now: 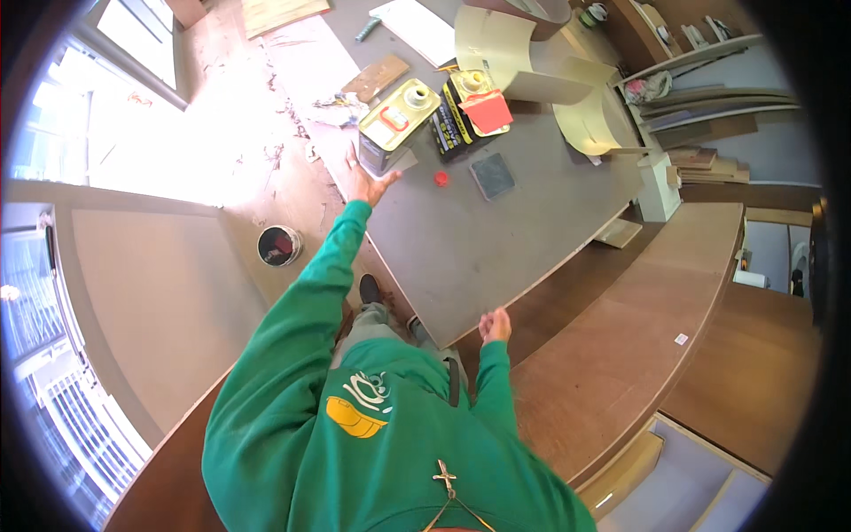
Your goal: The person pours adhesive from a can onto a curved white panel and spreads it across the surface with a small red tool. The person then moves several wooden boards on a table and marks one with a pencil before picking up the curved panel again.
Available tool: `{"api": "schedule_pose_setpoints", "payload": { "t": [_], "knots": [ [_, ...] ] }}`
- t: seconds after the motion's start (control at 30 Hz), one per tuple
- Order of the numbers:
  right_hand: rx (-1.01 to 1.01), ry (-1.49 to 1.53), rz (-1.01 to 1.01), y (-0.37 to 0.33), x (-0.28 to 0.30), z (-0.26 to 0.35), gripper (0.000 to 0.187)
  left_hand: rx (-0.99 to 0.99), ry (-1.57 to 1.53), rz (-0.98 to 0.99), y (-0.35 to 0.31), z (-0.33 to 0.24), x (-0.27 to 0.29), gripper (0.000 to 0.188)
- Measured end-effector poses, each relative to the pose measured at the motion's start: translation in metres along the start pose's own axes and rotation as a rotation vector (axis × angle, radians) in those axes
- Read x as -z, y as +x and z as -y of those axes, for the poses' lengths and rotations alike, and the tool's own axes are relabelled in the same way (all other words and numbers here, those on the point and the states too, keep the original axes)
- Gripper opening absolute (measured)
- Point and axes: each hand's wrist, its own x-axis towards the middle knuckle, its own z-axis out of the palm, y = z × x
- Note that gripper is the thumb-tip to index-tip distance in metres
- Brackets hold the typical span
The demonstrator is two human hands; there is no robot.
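Observation:
My left hand is open, thumb and fingers spread, at the near side of a rectangular metal tin with a cream top, a red handle and a pale spout. Whether the fingers touch the tin I cannot tell. A second tin, dark with yellow lettering, stands just right of it with a red card-like piece on its top. Nearer me on the grey tabletop lie a red cap and a dark square block. Beside the table's near edge, my right hand has curled fingers and no object shows in it.
Behind the tins are a wooden board, a crumpled cloth or wrapper and curved cream sheets. A bucket stands on the floor left of the table. To the right runs a curved brown wooden panel.

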Motion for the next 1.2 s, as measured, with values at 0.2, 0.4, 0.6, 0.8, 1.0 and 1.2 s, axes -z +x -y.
{"api": "schedule_pose_setpoints", "payload": {
  "t": [0.2,0.4,0.6,0.8,1.0,1.2],
  "knots": [
    [-0.099,-0.080,-0.254,-0.055,0.078,-0.049,0.032,0.105,-0.377,-0.087,0.034,0.002,-0.045,0.111],
    [-0.206,-0.216,-0.090,-0.045,0.033,-0.063,0.036,0.140,-0.319,-0.084,0.030,0.000,-0.036,0.117],
    [0.003,-0.341,0.271,-0.011,-0.059,-0.014,0.043,0.213,-0.243,0.081,0.008,0.021,0.021,0.113],
    [0.125,-0.447,0.481,0.000,-0.101,0.020,0.045,0.564,-1.043,-0.109,-0.139,0.098,0.075,0.082],
    [0.033,-0.479,0.537,0.011,-0.094,-0.004,0.043,0.698,-0.095,0.128,-0.262,0.134,0.124,0.097],
    [-0.016,-0.413,0.543,0.010,-0.062,-0.033,0.042,0.587,-0.043,0.193,-0.279,0.093,0.145,0.095]
  ]
}}
